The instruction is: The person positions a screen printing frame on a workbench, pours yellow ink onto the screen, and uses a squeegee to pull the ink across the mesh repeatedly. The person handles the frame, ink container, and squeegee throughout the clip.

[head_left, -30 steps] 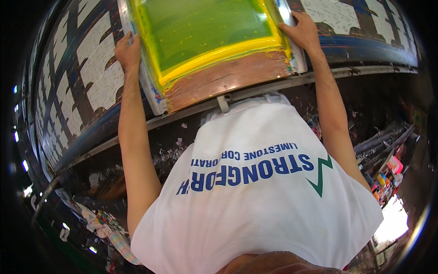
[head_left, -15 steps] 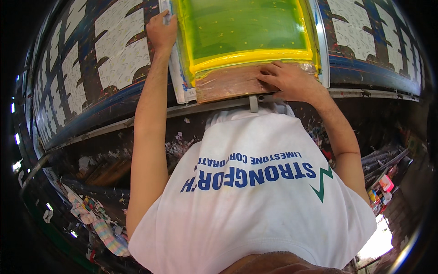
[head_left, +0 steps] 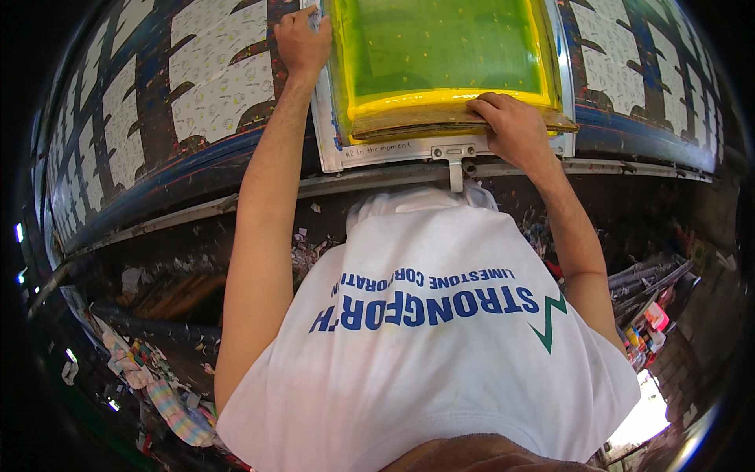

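Observation:
My left hand (head_left: 303, 46) is closed around the left side of a metal screen printing frame (head_left: 334, 157), near its far end. Inside the frame is a green mesh screen (head_left: 444, 47) bordered by wet yellow ink. A line of that ink (head_left: 409, 100) runs along the near edge of the mesh. Just in front of it lies a long wooden squeegee (head_left: 429, 123), seen mostly along its narrow edge. My right hand (head_left: 513, 130) grips the squeegee right of its middle, fingers over the top. The blade's contact with the mesh is hidden.
A metal bracket (head_left: 454, 161) joins the frame's near bar to a rail (head_left: 314, 191). Printed pale fabric pieces (head_left: 222, 102) lie on the dark table to the left, with more pieces (head_left: 613, 79) to the right. Scraps and clutter (head_left: 173, 393) sit below.
My right hand has tipped the squeegee from showing its broad face to showing its narrow edge, uncovering the frame's near bar and bracket. My left hand stays on the frame.

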